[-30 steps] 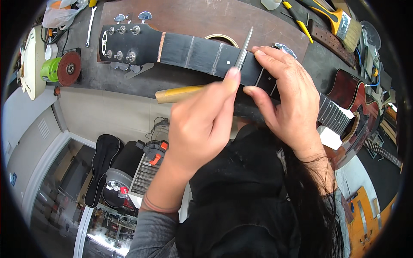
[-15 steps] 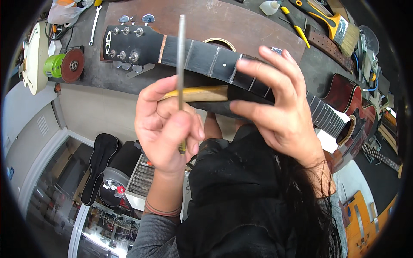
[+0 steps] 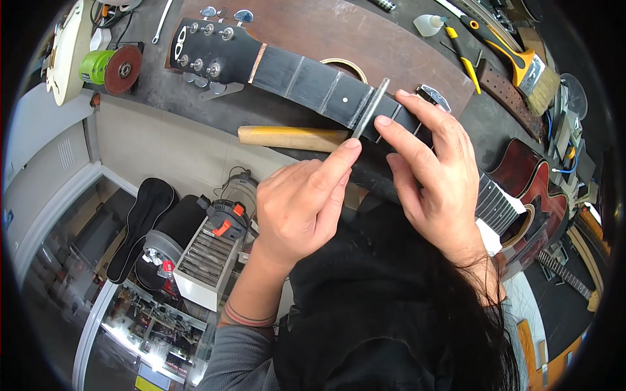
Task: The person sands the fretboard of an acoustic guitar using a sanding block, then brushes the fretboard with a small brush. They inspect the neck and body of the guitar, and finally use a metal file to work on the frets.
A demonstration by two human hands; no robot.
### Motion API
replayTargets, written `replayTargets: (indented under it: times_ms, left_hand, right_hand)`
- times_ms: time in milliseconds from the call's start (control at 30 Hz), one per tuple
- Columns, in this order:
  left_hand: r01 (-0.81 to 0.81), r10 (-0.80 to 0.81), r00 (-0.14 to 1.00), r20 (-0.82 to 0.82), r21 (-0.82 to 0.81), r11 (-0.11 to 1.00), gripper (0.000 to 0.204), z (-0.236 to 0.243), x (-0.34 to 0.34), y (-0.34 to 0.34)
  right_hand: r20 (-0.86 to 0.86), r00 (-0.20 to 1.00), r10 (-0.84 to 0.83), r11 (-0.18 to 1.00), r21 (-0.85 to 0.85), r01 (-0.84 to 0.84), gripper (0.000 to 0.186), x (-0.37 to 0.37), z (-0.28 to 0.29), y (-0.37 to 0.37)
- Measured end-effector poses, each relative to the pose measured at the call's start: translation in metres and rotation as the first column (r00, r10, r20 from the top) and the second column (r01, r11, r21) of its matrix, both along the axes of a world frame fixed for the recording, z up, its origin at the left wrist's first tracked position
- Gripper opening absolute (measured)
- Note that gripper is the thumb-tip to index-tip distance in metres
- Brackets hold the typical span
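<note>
My left hand [image 3: 297, 205] is closed on a slim metal file [image 3: 372, 104], index finger along it; the file lies slanting across the dark fretboard [image 3: 310, 85] of a guitar neck, beside a fret. My right hand [image 3: 437, 182] has its fingers apart and holds nothing, its index and middle fingertips at the fretboard just right of the file. The black headstock [image 3: 201, 49] with silver tuners points left. A yellow wooden piece [image 3: 290, 137] lies below the neck along the bench's near edge.
An angle grinder [image 3: 98, 68] and cream guitar body [image 3: 65, 45] sit left. A brush [image 3: 535, 91], bottle [image 3: 427, 26] and yellow-handled tool [image 3: 464, 58] lie back right. A red guitar [image 3: 528, 166] lies right. Below are a black case [image 3: 140, 228] and metal-grilled machine [image 3: 208, 257].
My left hand has turned back over and swung the file from upright in front of the neck down across the fretboard. My right hand's lifted fingers have come down to the fretboard.
</note>
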State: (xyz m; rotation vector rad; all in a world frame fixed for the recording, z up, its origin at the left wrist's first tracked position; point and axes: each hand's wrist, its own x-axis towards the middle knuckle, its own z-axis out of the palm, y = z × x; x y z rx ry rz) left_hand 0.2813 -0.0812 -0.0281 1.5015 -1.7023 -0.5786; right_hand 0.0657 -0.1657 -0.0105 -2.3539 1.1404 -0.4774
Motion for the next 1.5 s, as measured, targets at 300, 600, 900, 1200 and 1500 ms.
replayTargets:
  times_ms: [300,600,900,1200,1500]
  left_hand:
    - [-0.026,0.026,1.0,0.006,-0.05,0.998,0.058,-0.019,-0.004,0.0]
    - [-0.049,0.052,0.998,0.036,-0.063,0.997,0.061,-0.02,-0.001,0.026]
    - [-0.035,0.037,0.999,0.035,-0.047,0.998,0.06,-0.021,0.004,0.028]
    - [-0.038,0.04,0.999,0.02,-0.105,0.994,0.06,-0.025,-0.001,0.011]
    - [-0.033,0.032,0.999,-0.011,-0.107,0.994,0.059,-0.027,-0.002,0.0]
  right_hand:
    - [-0.064,0.998,0.013,1.0,-0.013,-0.014,0.07,0.005,0.004,0.0]
    - [-0.05,0.999,0.002,0.999,-0.052,-0.005,0.07,0.005,-0.003,0.002]
    - [-0.061,0.998,-0.002,0.998,-0.069,-0.002,0.068,0.006,-0.004,0.001]
    - [-0.074,0.997,0.002,0.998,-0.07,-0.007,0.068,0.006,-0.002,0.0]
    - [-0.08,0.997,0.02,0.996,-0.082,-0.027,0.069,0.005,-0.003,0.0]
